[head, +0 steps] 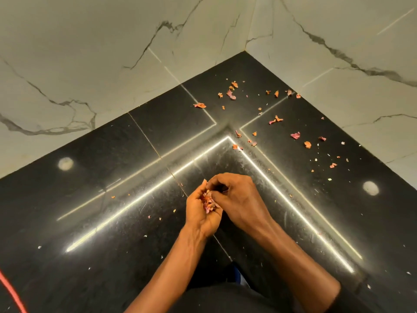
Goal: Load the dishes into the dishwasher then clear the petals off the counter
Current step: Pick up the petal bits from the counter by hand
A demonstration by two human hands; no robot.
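My left hand (199, 213) is cupped palm up over the black counter (112, 177) and holds a small heap of pink and orange petals (208, 203). My right hand (234, 195) is right beside it, its curled fingertips over the heap, touching the petals. Several loose petals (275, 119) lie scattered toward the counter's far corner and right side, with one larger petal (200, 105) further left. Tiny petal crumbs dot the counter near my hands.
White marble walls (90, 53) meet at the far corner behind the counter. Bright light strips reflect off the glossy counter top. A red cord (11, 290) crosses the bottom left corner. No dishes or dishwasher are in view.
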